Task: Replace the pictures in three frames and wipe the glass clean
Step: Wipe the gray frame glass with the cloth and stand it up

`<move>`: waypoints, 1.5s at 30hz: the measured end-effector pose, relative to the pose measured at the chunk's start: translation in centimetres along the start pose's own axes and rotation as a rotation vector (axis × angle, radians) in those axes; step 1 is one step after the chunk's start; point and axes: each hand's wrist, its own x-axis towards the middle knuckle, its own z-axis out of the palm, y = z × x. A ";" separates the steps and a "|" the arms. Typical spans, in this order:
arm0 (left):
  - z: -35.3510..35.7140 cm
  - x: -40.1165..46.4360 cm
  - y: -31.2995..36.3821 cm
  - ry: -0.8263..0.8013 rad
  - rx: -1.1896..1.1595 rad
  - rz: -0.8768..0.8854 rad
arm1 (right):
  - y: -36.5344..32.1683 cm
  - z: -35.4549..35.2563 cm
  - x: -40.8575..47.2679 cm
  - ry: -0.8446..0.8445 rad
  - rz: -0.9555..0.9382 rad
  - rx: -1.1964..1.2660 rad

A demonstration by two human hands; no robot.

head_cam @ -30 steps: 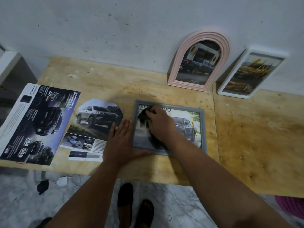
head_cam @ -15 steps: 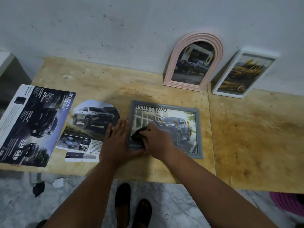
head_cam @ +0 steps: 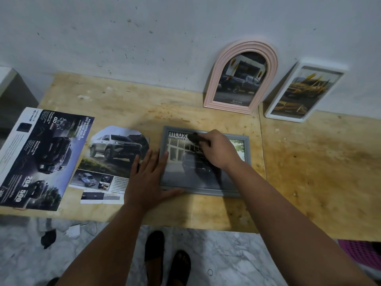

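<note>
A grey frame (head_cam: pixel 203 191) with a Hilux truck picture lies flat on the wooden table (head_cam: pixel 309 162). My right hand (head_cam: pixel 221 150) presses a small dark cloth (head_cam: pixel 193 137) against the upper middle of its glass. My left hand (head_cam: pixel 147 178) lies flat with spread fingers on the frame's lower left corner, thumb along the near edge. A pink arched frame (head_cam: pixel 240 78) and a white frame (head_cam: pixel 303 91) lean against the wall behind, each with a truck picture inside.
A cut-out truck picture (head_cam: pixel 111 159) lies left of the grey frame, and a dark brochure (head_cam: pixel 39 159) lies at the table's left end. Below the near edge are marble floor, my sandalled feet (head_cam: pixel 167 263) and a pink basket (head_cam: pixel 362 252).
My right hand has swept the cloth from the glass's lower left up to its upper middle. My left hand stays pressed on the frame's corner.
</note>
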 end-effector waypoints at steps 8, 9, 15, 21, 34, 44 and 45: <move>0.2 0.0 0.1 0.021 0.016 -0.007 | -0.5 4.2 -1.4 -0.019 -0.060 -0.376; 0.2 -0.1 0.0 0.019 0.016 -0.005 | -0.8 4.3 -1.7 -0.031 -0.060 -0.393; 0.0 0.1 0.0 0.003 0.023 0.003 | -1.3 4.4 -3.4 -0.042 -0.081 -0.476; -0.1 0.0 0.1 0.010 0.008 -0.004 | -1.0 4.5 -4.9 -0.048 -0.137 -0.539; -0.2 0.0 0.1 -0.004 0.005 -0.012 | -0.1 -2.5 -1.1 -0.185 0.069 -0.015; -0.3 -0.1 0.2 0.000 0.005 -0.009 | 0.9 4.2 -3.1 0.102 0.017 -0.276; -0.3 -0.1 0.2 -0.003 0.005 -0.008 | 0.8 4.3 -3.2 0.107 0.019 -0.271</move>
